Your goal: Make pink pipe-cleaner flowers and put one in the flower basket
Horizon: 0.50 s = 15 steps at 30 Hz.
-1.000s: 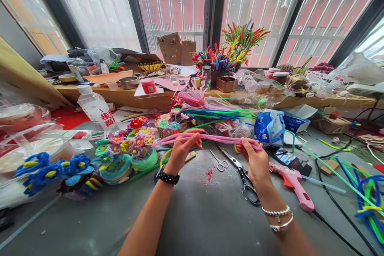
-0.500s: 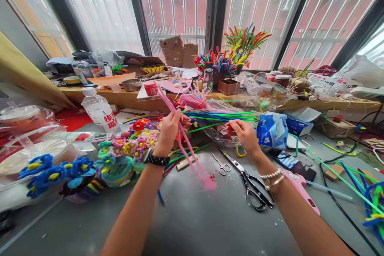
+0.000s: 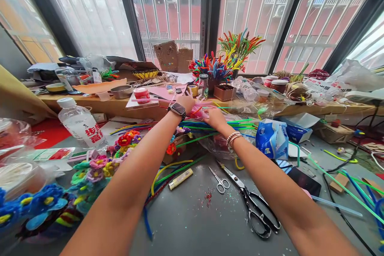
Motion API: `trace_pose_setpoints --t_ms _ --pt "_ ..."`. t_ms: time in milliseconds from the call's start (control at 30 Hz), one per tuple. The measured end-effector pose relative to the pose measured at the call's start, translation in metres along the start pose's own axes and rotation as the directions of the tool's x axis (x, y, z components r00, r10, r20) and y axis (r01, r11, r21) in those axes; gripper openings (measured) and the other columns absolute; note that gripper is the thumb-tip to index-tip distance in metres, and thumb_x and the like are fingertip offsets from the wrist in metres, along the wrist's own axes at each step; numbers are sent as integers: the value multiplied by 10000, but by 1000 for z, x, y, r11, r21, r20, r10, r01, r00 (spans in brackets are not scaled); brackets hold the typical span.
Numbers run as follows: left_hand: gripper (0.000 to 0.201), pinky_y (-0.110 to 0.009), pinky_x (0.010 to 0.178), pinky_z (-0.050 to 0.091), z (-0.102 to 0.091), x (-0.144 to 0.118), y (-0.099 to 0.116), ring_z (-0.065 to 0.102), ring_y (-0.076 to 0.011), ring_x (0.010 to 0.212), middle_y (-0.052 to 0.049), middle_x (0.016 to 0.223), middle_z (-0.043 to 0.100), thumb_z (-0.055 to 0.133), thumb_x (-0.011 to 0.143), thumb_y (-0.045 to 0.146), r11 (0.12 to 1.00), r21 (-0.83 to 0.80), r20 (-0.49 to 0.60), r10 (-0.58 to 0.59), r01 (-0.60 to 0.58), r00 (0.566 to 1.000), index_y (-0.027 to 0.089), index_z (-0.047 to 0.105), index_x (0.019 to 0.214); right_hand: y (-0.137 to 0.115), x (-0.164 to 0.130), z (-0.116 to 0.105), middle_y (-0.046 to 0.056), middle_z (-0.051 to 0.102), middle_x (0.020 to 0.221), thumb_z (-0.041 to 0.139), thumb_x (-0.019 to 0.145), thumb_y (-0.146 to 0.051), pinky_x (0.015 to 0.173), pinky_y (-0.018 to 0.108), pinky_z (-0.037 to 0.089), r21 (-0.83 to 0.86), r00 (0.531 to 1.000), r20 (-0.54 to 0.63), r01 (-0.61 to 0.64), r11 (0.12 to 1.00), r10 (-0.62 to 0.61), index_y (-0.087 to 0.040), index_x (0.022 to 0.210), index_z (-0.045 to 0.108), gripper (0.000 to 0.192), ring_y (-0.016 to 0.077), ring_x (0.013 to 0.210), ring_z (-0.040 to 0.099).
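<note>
Both my hands reach to the far side of the table, at a bundle of pink pipe cleaners (image 3: pixel 198 109). My left hand (image 3: pixel 187 103) is closed around pink pipe cleaners, whose ends stick out to its left; its fingers are partly hidden behind the wrist. Close on the right, my right hand (image 3: pixel 216 119) has its fingers curled at the bundle's near right edge. Blue and green pipe cleaners (image 3: pixel 240 125) lie beneath the right hand. Nearer to me are small scissors (image 3: pixel 221 181), large black-handled scissors (image 3: pixel 250 200) and a cream-coloured stick (image 3: pixel 180 179).
Fuzzy flowers (image 3: pixel 97 166) crowd the left, beside a plastic bottle (image 3: pixel 81 124). A blue tissue pack (image 3: pixel 272 139) and a dark phone (image 3: pixel 303 178) lie on the right. Jars and a brown box (image 3: pixel 225 92) line the ledge by the window. A black cable (image 3: pixel 336 204) runs along the right.
My left hand has carried the pink pipe cleaners forward to the bundle at the back. My right hand has moved left and forward to the same bundle. The view has shifted slightly.
</note>
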<state>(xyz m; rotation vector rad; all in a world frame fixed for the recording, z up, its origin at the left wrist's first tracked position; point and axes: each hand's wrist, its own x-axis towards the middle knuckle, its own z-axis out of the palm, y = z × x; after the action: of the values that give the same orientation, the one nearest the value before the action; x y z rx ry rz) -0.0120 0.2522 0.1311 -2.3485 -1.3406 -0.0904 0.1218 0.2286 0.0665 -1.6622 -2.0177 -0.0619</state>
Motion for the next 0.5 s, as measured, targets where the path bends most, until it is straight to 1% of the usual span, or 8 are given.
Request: trace_pose_setpoints --t_ms 100,167,267,400,500 --pt "265 -308 702 448 13 2 -8 606 -236 852 -170 901 648 393 770 97 1000 21 37 21 -21 999 84 633 881 5 -2 6 128 592 1030 622 687 -273 831 326 382 -90 1000 26 -10 996 12 -132 998 592 342 257 1015 480" --pt "244 -311 688 453 17 0 -13 603 -255 856 -171 913 643 456 751 159 999 28 42 40 -41 998 82 619 916 10 -4 8 120 588 1030 603 706 -302 810 335 393 -131 999 35 -26 991 31 -143 982 595 318 258 994 486" --pt "285 -318 673 453 19 -3 -19 594 -279 870 -181 957 623 500 726 196 997 45 29 58 -59 998 69 594 964 17 -7 8 106 595 997 583 726 -326 781 336 404 -171 997 43 -49 984 57 -158 959 597 287 247 950 503" --pt "245 -311 643 446 22 -5 -14 603 -271 835 -191 1017 592 475 738 161 993 72 35 87 -89 996 76 624 913 21 -10 9 96 588 986 572 734 -357 754 327 410 -203 997 50 -56 978 67 -183 952 590 279 238 950 491" --pt "268 -306 616 431 25 -5 -7 610 -253 795 -210 959 604 393 774 105 987 87 42 128 -131 991 53 637 873 20 -11 9 96 577 997 584 720 -380 743 339 415 -219 997 54 -35 975 48 -184 962 581 311 246 962 476"
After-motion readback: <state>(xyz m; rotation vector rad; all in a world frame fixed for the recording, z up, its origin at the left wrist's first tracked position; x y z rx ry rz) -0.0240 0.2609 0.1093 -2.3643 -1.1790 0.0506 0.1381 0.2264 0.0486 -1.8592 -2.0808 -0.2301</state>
